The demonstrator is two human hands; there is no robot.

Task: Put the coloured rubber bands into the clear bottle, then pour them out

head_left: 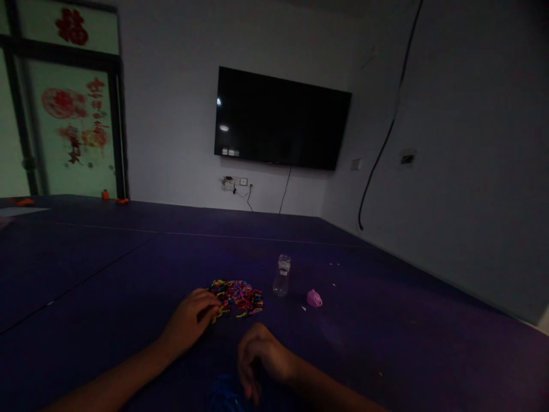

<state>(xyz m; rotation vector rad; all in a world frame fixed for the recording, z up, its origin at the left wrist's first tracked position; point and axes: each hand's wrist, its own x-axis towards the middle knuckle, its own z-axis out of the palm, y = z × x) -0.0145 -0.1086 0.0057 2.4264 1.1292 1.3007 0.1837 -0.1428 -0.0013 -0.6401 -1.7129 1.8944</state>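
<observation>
A pile of small multicoloured hair ties (240, 294) lies on the dark purple-blue surface in front of me. My left hand (195, 315) is at the left edge of the pile, with thumb and fingertips pinched together around a hair tie there. Closer to me and to the right, my right hand (263, 357) hangs with loosely bent fingers pointing down, and nothing shows in them. Just left of its fingertips is a dark blue, shiny crumpled thing (225, 393), too dim to name. Behind the pile stands a clear bottle (281, 277) without a lid. A pink lid-like piece (314, 298) lies to its right.
Tiny white scraps (304, 308) are scattered around the pink piece. Orange objects (122, 201) sit at the far left edge of the surface. A television (281, 120) hangs on the far wall, and a black cable (384, 143) runs down the right wall.
</observation>
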